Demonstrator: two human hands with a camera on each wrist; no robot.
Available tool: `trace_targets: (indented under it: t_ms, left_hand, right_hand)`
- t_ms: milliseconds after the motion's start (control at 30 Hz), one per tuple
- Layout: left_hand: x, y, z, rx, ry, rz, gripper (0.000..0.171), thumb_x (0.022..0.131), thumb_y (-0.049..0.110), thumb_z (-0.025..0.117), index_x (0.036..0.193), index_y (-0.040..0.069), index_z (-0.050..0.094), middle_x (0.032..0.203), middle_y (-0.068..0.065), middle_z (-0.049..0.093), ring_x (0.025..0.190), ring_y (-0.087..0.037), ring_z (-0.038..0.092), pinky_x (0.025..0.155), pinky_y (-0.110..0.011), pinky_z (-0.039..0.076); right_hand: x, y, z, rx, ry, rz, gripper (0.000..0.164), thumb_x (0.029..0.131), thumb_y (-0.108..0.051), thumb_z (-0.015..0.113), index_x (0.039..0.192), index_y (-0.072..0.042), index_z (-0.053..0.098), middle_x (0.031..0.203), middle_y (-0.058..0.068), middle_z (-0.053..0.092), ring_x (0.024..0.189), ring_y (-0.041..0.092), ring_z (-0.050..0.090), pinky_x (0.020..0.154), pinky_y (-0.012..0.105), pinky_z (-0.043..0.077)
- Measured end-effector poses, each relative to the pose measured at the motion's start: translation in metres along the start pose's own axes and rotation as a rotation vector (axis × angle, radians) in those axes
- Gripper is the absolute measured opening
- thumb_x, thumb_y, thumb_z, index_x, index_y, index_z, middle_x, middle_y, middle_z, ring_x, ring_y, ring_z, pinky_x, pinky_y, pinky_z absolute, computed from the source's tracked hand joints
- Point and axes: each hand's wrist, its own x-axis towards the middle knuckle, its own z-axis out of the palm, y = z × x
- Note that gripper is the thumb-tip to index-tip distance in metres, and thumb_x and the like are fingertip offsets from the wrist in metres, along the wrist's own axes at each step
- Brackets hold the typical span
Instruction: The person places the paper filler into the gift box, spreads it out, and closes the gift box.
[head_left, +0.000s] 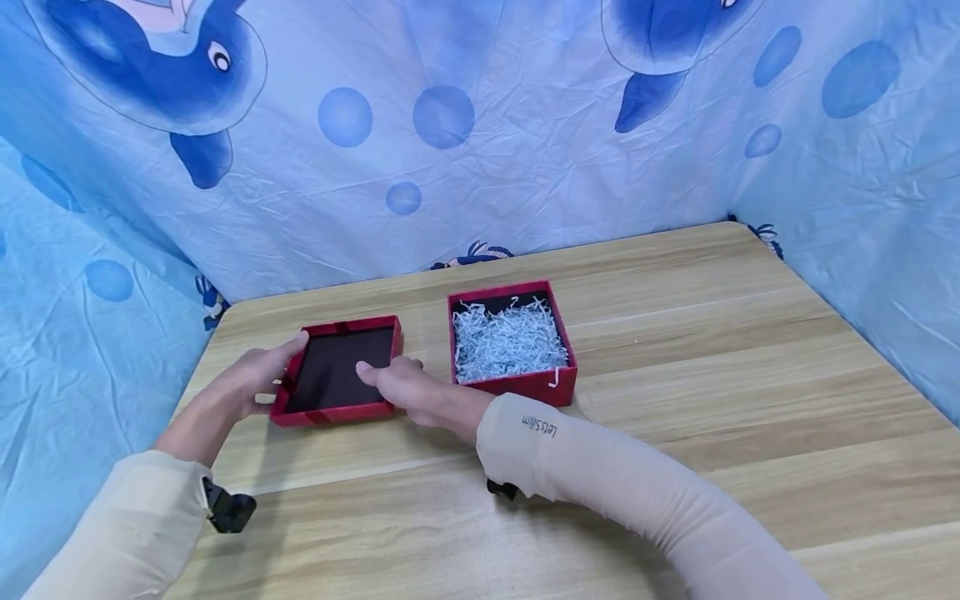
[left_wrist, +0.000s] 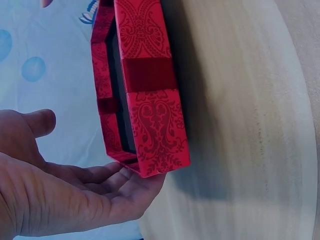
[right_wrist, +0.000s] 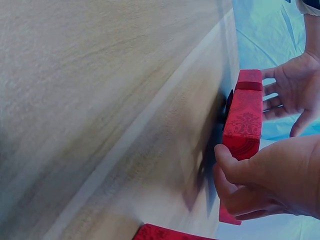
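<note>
A shallow red box lid (head_left: 330, 414) with a dark inside lies hollow side up at the left of the table. Paisley-like pattern and a darker red band cover its outer wall (left_wrist: 150, 75). My left hand (head_left: 258, 375) touches its left side, fingers extended against a corner and thumb apart in the left wrist view. At the lid's right wall, my right hand (head_left: 412, 390) grips with the thumb over the inside and fingers curled outside, as the right wrist view shows of the fingers (right_wrist: 235, 195). Whether the lid touches the table I cannot tell.
A deeper red box (head_left: 528, 386) filled with pale blue shredded paper (head_left: 506, 342) stands right of the lid, close behind my right forearm. The wooden table (head_left: 712, 358) extends to the right. Blue printed cloth (head_left: 510, 183) hangs along the back and sides.
</note>
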Motion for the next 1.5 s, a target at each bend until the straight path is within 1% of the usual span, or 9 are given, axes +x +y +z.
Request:
trace_targets:
  t_ms: [200, 500, 633, 733, 867, 1000, 1200, 1333, 1500]
  left_hand:
    - [-0.009, 0.007, -0.003, 0.004, 0.010, 0.040, 0.103, 0.090, 0.072, 0.027, 0.149, -0.010, 0.005, 0.151, -0.035, 0.010, 0.135, -0.052, 0.022, 0.102, -0.060, 0.036]
    - [-0.023, 0.019, -0.009, 0.014, 0.012, 0.104, 0.105, 0.088, 0.075, 0.027, 0.151, -0.006, 0.004, 0.152, -0.033, 0.008, 0.136, -0.052, 0.018, 0.105, -0.060, 0.032]
    - [-0.028, 0.025, -0.010, 0.003, 0.011, 0.123, 0.103, 0.088, 0.075, 0.028, 0.151, -0.004, 0.008, 0.152, -0.033, 0.009, 0.136, -0.051, 0.020, 0.101, -0.058, 0.037]
    - [-0.030, 0.029, -0.013, -0.015, 0.021, 0.147, 0.099, 0.089, 0.073, 0.029, 0.150, -0.004, 0.013, 0.150, -0.033, 0.014, 0.133, -0.050, 0.025, 0.095, -0.052, 0.043]
    - [-0.035, 0.034, -0.017, -0.038, 0.033, 0.199, 0.093, 0.091, 0.071, 0.030, 0.147, -0.003, 0.022, 0.145, -0.033, 0.022, 0.127, -0.046, 0.032, 0.088, -0.045, 0.047]
    - [-0.040, 0.042, -0.017, -0.050, 0.035, 0.232, 0.091, 0.090, 0.071, 0.032, 0.148, 0.002, 0.023, 0.145, -0.030, 0.023, 0.126, -0.044, 0.032, 0.088, -0.044, 0.046]
    - [-0.050, 0.056, -0.010, -0.084, 0.039, 0.266, 0.091, 0.089, 0.071, 0.036, 0.148, 0.003, 0.027, 0.142, -0.024, 0.029, 0.125, -0.038, 0.036, 0.091, -0.045, 0.045]
    - [-0.057, 0.067, 0.003, -0.119, 0.011, 0.307, 0.085, 0.091, 0.068, 0.036, 0.147, 0.004, 0.029, 0.139, -0.019, 0.032, 0.123, -0.034, 0.038, 0.092, -0.042, 0.043]
    - [-0.066, 0.084, 0.027, -0.110, -0.022, 0.367, 0.086, 0.093, 0.065, 0.037, 0.151, 0.002, 0.024, 0.145, -0.023, 0.028, 0.129, -0.039, 0.032, 0.105, -0.055, 0.035]
  right_hand:
    - [-0.006, -0.010, -0.005, -0.036, 0.007, -0.005, 0.073, 0.094, -0.047, 0.057, 0.149, -0.006, 0.033, 0.153, 0.008, 0.028, 0.131, 0.027, 0.039, 0.110, 0.042, 0.033]
    - [-0.016, -0.025, -0.014, -0.088, 0.000, -0.002, 0.076, 0.092, -0.050, 0.057, 0.151, -0.011, 0.030, 0.153, 0.005, 0.027, 0.132, 0.024, 0.036, 0.112, 0.043, 0.030]
    - [-0.018, -0.030, -0.019, -0.093, 0.004, 0.003, 0.076, 0.092, -0.051, 0.057, 0.150, -0.011, 0.029, 0.152, 0.004, 0.029, 0.131, 0.025, 0.037, 0.111, 0.045, 0.032]
    - [-0.019, -0.033, -0.024, -0.070, 0.002, -0.020, 0.075, 0.092, -0.051, 0.056, 0.149, -0.010, 0.030, 0.147, 0.006, 0.035, 0.128, 0.024, 0.039, 0.110, 0.044, 0.034]
    - [-0.021, -0.039, -0.035, -0.002, -0.062, -0.097, 0.065, 0.095, -0.047, 0.054, 0.145, -0.008, 0.037, 0.135, 0.007, 0.047, 0.123, 0.023, 0.044, 0.108, 0.044, 0.036]
    - [-0.028, -0.046, -0.050, 0.056, -0.152, -0.157, 0.055, 0.097, -0.042, 0.051, 0.141, -0.009, 0.045, 0.127, 0.005, 0.055, 0.120, 0.021, 0.048, 0.106, 0.043, 0.038]
    - [-0.043, -0.056, -0.074, 0.076, -0.176, -0.165, 0.056, 0.098, -0.042, 0.051, 0.143, -0.011, 0.042, 0.132, 0.005, 0.051, 0.128, 0.029, 0.045, 0.109, 0.048, 0.034]
    - [-0.048, -0.055, -0.094, 0.048, -0.185, -0.177, 0.059, 0.098, -0.041, 0.051, 0.146, -0.009, 0.035, 0.138, 0.005, 0.046, 0.133, 0.028, 0.039, 0.111, 0.045, 0.033]
    - [-0.062, -0.051, -0.126, 0.016, -0.189, -0.160, 0.069, 0.098, -0.041, 0.050, 0.152, -0.009, 0.021, 0.149, 0.007, 0.032, 0.134, 0.033, 0.035, 0.114, 0.050, 0.025]
